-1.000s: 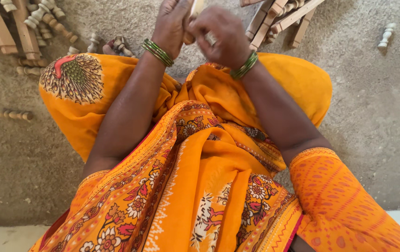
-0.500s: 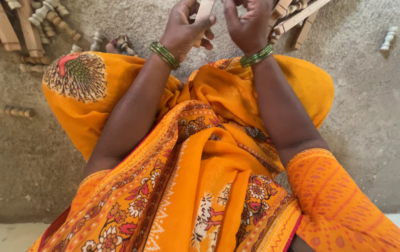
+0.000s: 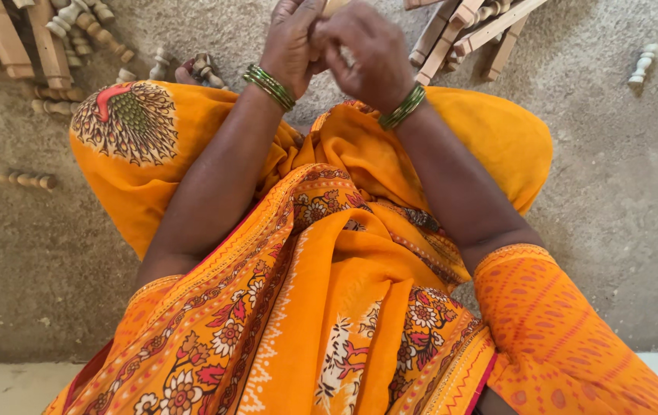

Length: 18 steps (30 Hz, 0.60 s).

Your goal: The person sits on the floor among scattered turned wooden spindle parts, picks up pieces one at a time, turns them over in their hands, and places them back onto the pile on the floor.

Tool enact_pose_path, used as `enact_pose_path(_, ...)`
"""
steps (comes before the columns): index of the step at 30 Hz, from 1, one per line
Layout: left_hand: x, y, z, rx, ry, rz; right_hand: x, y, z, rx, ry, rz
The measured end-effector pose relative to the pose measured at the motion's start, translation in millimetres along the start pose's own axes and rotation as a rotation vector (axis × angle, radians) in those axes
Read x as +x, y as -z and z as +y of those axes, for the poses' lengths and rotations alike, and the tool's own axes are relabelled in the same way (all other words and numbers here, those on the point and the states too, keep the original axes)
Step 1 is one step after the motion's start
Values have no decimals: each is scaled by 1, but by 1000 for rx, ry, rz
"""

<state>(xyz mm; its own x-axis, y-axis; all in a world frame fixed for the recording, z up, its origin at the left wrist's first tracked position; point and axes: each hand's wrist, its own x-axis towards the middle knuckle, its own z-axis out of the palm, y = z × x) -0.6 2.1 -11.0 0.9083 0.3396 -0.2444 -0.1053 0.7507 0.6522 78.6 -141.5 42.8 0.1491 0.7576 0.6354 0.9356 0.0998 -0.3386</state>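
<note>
Head camera looks down on a seated person in an orange patterned sari (image 3: 344,253), whose two hands meet at the top edge of the picture. Left hand (image 3: 292,42) and right hand (image 3: 367,54) are pressed close together, touching each other, and both are curled around a small pale wooden piece (image 3: 334,6), of which only the tip shows between the fingers at the very top of the frame. Both hands are clenched on this piece; its full shape is hidden by the fingers. Each wrist carries green bangles (image 3: 270,84). The floor is a rough grey-brown carpet (image 3: 621,192). On the left side of it lie flat wooden slats (image 3: 6,38) and, beside them, several turned wooden spindles (image 3: 87,23), and one spindle (image 3: 28,180) lies alone lower down, apart from the others. To the right of the hands there is a loose stack of wooden strips (image 3: 475,31), lying crosswise. Well apart, near the right edge, one small pale turned peg (image 3: 643,64) lies on the carpet.
</note>
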Motion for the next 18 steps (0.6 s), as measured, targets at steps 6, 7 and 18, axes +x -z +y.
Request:
enact_pose_path(6, -10, -6, 1, 78, 7, -58, -2, 9, 6, 51, -241, 67)
enact_pose_path(7, -11, -7, 2, 70, 29, -14, -4, 8, 3, 33, -173, 45)
enact_pose_path(18, -12, -7, -4, 132, 2, -106, -12, -3, 39, 79, -318, 101)
